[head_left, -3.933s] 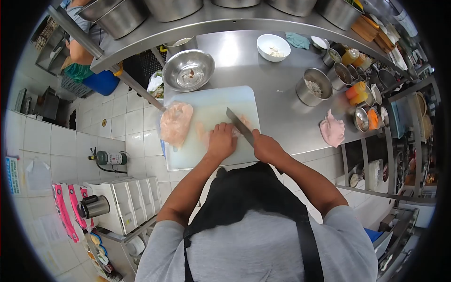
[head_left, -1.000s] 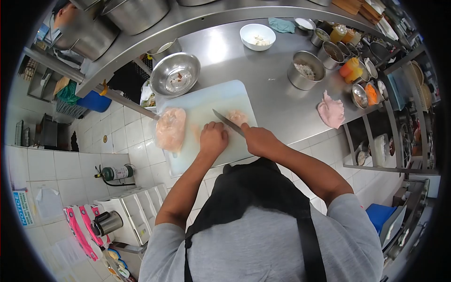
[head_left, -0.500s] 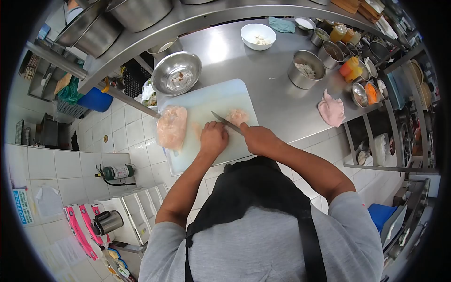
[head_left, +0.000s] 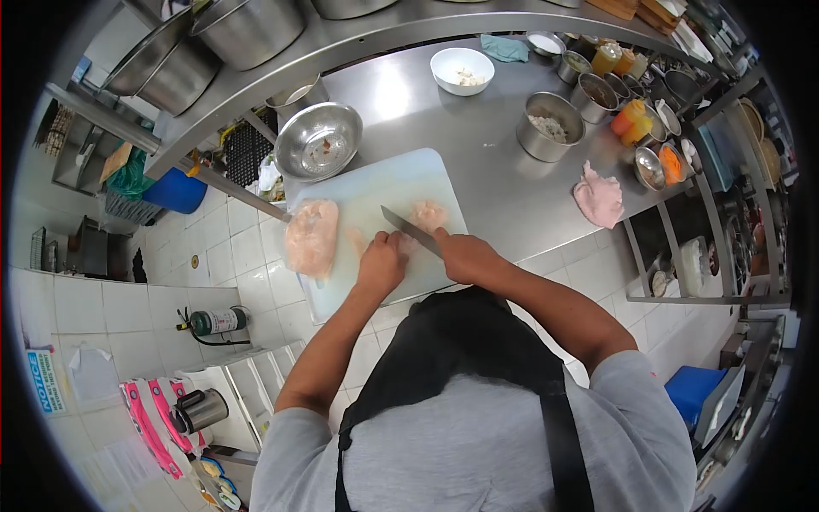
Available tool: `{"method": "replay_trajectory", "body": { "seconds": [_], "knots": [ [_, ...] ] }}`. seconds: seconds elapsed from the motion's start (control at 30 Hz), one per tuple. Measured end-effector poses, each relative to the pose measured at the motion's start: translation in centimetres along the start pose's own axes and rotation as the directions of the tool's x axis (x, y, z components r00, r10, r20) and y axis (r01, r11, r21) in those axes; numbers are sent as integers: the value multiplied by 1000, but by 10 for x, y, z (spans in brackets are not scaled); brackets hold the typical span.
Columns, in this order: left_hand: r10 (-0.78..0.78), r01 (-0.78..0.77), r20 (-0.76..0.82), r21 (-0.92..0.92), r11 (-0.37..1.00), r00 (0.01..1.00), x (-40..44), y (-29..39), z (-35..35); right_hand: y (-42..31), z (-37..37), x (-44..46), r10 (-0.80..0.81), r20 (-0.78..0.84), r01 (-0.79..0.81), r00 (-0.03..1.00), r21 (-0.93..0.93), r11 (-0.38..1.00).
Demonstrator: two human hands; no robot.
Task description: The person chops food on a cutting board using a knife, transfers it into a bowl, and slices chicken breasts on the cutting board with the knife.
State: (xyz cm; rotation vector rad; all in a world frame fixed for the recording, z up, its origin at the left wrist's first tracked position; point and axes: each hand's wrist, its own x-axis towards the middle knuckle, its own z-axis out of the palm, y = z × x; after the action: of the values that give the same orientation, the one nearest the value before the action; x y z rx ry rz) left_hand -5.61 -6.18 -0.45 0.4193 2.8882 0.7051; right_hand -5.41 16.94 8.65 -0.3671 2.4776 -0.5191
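Note:
My right hand (head_left: 467, 258) is wrapped round the handle of a kitchen knife (head_left: 408, 228), whose blade points up and left over the white cutting board (head_left: 384, 179). Beside the blade, the bent fingers of my left hand (head_left: 381, 263) press together on a small piece of raw, pale pink meat (head_left: 408, 245), which they partly hide. Just beyond the knife lies a small heap of cut meat (head_left: 428, 213). A thin strip of meat (head_left: 354, 238) rests left of my left hand. At the board's left edge sits a large mass of raw meat (head_left: 310, 239), seemingly in clear plastic.
A steel bowl (head_left: 318, 128) stands behind the board, and a white bowl (head_left: 461, 60) farther back. To the right are a steel pot (head_left: 550, 136), a pink cloth (head_left: 599, 196) and squeeze bottles (head_left: 636, 128). A steel shelf (head_left: 358, 43) overhangs the table's back.
My left hand has drawn slightly left, away from the knife, and the piece of meat now shows between them. The blade has turned, showing more of its flat side.

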Motion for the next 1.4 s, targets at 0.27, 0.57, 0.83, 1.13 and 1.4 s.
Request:
{"method": "replay_trajectory", "body": {
  "seconds": [0.27, 0.57, 0.83, 1.13, 1.4],
  "knots": [
    [-227, 192, -192, -182, 964, 955, 22, 35, 5, 20, -7, 10, 33, -79, -39, 996, -64, 997],
    [14, -12, -89, 16, 1000, 996, 34, 29, -2, 15, -4, -23, -57, -141, 40, 988, -125, 991],
    [92, -90, -80, 36, 995, 993, 33, 15, 17, 20, 19, -12, -18, -89, 16, 996, -15, 1000],
    [51, -63, -129, -91, 994, 990, 26, 9, -1, 12, -20, -27, -81, -92, 76, 992, -61, 995],
    [78, -91, -210, -54, 994, 975, 16, 11, 1, 17, 14, -3, 2, -78, -2, 997, 1, 1000]
  ]
}}
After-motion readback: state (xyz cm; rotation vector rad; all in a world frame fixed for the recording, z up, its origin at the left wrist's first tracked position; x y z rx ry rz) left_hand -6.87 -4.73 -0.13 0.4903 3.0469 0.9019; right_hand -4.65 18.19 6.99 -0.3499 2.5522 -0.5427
